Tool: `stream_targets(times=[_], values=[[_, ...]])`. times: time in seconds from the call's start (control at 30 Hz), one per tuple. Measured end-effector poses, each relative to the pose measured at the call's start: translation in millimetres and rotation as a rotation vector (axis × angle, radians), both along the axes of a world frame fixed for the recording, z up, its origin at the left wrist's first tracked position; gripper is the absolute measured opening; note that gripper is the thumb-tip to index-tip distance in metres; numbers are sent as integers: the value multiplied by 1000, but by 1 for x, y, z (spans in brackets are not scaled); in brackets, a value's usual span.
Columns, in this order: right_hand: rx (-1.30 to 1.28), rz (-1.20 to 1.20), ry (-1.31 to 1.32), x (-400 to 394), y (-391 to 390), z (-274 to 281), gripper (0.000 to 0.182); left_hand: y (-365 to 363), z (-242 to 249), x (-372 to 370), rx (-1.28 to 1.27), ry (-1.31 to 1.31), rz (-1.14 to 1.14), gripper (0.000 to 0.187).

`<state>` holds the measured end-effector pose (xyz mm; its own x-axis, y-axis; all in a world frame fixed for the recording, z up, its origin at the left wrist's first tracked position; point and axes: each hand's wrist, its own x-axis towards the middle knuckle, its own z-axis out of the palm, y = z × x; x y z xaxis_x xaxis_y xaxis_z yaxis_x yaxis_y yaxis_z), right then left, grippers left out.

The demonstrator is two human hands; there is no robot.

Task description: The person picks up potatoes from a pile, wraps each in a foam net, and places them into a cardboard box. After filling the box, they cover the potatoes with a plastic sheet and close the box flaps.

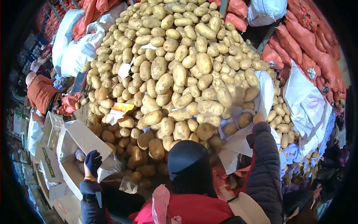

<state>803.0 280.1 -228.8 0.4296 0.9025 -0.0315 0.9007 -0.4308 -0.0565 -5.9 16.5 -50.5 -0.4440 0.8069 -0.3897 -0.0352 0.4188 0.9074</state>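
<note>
My left hand (93,163), in a dark glove, is at the inner edge of an open cardboard box (88,141), its fingers curled at the flap. Inside the box, close to the fingers, lies a potato in a net-like sleeve (80,155). My right hand (258,118) reaches forward to the right side of a large potato heap (179,74). Its fingers are bent by a pale curved edge (249,111) and a white sack (264,93); what they grip is hidden. Potatoes (245,120) lie just left of that hand.
Red mesh sacks (317,41) are piled at the right, near a white sack (305,104). More white sacks (74,44) stand at the upper left. A co-worker in orange (40,91) bends at the far left. An orange packet (120,111) lies on the heap.
</note>
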Motion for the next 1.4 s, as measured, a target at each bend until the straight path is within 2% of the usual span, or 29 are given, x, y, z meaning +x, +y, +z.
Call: stream_targets(times=[0.03,0.07,0.13,0.17,0.2,0.23,0.27,0.37,0.43,0.53,0.6,0.63,0.67,0.73,0.77,0.8,0.87,0.93,0.97,1.0,1.07,1.1,1.13,1.2,1.23,1.27,1.4], values=[[42,18,130,9,11,-9,28,-9,-13,-18,55,80,-49,30],[53,18,115,14,19,-8,28,-9,-17,-25,63,-26,56,31],[55,121,521,13,36,-3,39,-7,-18,-25,144,-6,-2,32],[63,131,510,16,47,-7,39,-5,-18,-23,228,267,-188,32],[145,150,718,22,53,-7,34,-1,-19,-17,305,540,-375,32],[219,170,930,13,53,11,30,6,-8,-4,213,125,-206,30],[257,306,788,8,52,28,31,9,-5,-1,203,108,-215,30],[331,821,258,-74,11,152,35,11,-4,2,175,2,-186,28],[246,930,313,-121,-16,217,40,11,1,6,178,-70,-142,30],[-10,612,991,-179,-43,285,33,16,-6,5,121,-76,-84,31],[166,768,1079,-179,-25,281,34,28,-9,8,61,17,-185,31],[377,774,1073,-169,-10,267,36,32,-18,12,46,47,-211,31],[385,781,1075,-160,10,252,36,40,-30,13,46,50,-250,31],[349,365,1360,-147,49,216,37,51,-67,13,134,9,-358,30],[389,509,1091,-135,65,199,41,56,-75,13,133,17,-361,30],[383,497,1094,-109,79,199,41,57,-84,16,73,-45,-341,31],[418,626,130,-58,91,206,44,50,-97,22,-26,-129,-332,31],[482,411,-436,-105,54,254,46,46,-98,15,-23,-107,-268,32],[704,663,-365,-123,44,271,42,49,-92,18,-64,-206,-168,31],[789,853,-96,-147,34,277,35,51,-95,21,-74,-213,-165,31],[468,953,122,-151,-1,205,32,54,-100,24,-113,-188,-88,31],[306,967,229,-153,-18,169,33,53,-99,29,-89,-156,-137,30],[-106,940,263,-153,-18,130,31,50,-103,26,-90,-158,-145,30],[-778,925,-207,-113,-14,56,34,47,-116,18,-65,-68,-332,28],[-863,827,-322,-86,-13,43,34,51,-94,34,-102,-90,-274,28],[-806,723,-345,-65,-8,47,34,57,-73,53,-142,-115,-218,27],[-215,490,-202,-17,47,113,33,54,-91,40,-118,-78,-307,29]])
